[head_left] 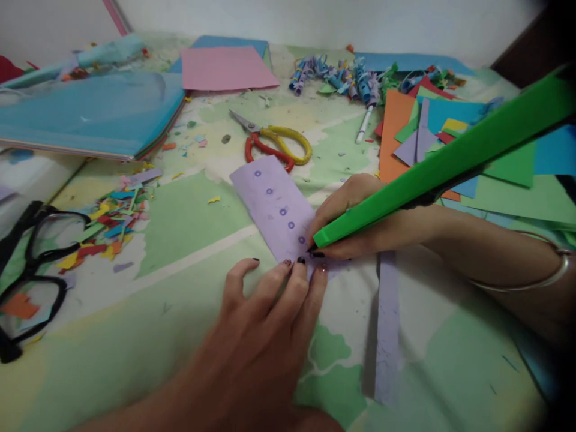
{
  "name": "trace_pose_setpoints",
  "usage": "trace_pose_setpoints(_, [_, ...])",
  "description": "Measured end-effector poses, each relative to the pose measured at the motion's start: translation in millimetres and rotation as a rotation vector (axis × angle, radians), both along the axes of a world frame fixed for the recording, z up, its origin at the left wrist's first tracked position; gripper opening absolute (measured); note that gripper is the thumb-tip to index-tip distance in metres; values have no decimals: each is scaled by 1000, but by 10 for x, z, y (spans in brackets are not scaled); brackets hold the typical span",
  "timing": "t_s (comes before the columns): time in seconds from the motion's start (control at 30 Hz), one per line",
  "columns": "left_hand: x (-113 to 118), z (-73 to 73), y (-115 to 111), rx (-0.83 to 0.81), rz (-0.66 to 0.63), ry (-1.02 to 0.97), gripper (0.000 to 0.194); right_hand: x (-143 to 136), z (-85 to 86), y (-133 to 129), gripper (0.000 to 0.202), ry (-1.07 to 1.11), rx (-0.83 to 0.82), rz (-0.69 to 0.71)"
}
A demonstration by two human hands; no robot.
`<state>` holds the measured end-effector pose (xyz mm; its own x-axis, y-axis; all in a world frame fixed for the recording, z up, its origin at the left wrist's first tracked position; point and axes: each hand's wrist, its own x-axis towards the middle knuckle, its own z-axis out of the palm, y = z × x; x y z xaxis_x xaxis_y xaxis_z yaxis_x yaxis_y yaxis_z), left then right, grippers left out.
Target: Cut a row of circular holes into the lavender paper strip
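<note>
A strip of lilac paper (270, 204) lies slantwise on the table in front of me, with a row of several small dark rings drawn along it. My left hand (274, 300) rests on its near end, fingers spread and fingertips pressing the paper. A long, bright green pen (405, 192) is gripped in my right hand (360, 216), its dark tip down at the paper beside the lowest visible ring. The paper's near right part is hidden under both hands. Just beyond its far end are scissors (270, 141) with one red and one yellow handle.
Black-framed glasses (33, 270) and paper scraps (110, 219) lie left, below a blue folder (90, 114). Pink paper (227, 68) and curled paper pieces (346, 78) are at the back. Coloured sheets (508, 159) pile up right; a narrow lilac strip (387, 336) lies near my right wrist.
</note>
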<state>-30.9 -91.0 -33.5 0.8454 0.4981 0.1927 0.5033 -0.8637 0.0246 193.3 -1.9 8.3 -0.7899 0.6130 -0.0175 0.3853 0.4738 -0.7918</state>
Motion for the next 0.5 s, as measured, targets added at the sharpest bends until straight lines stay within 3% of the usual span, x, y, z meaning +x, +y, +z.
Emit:
trace_pose_setpoints(0.1, [124, 17, -53, 66, 40, -19, 88, 1, -9, -16, 16, 11, 9, 6])
trace_pose_setpoints(0.2, [184, 58, -62, 32, 54, 2, 94, 31, -49, -26, 15, 24, -71, -52])
trace_pose_setpoints(0.37, [17, 105, 20, -41, 18, -64, 87, 72, -97, -8, 8, 100, -232, -66])
trace_pose_setpoints(0.5, [-128, 115, 82, -38, -37, -8, 95, 70, -117, 23, 7, 116, -282, -74])
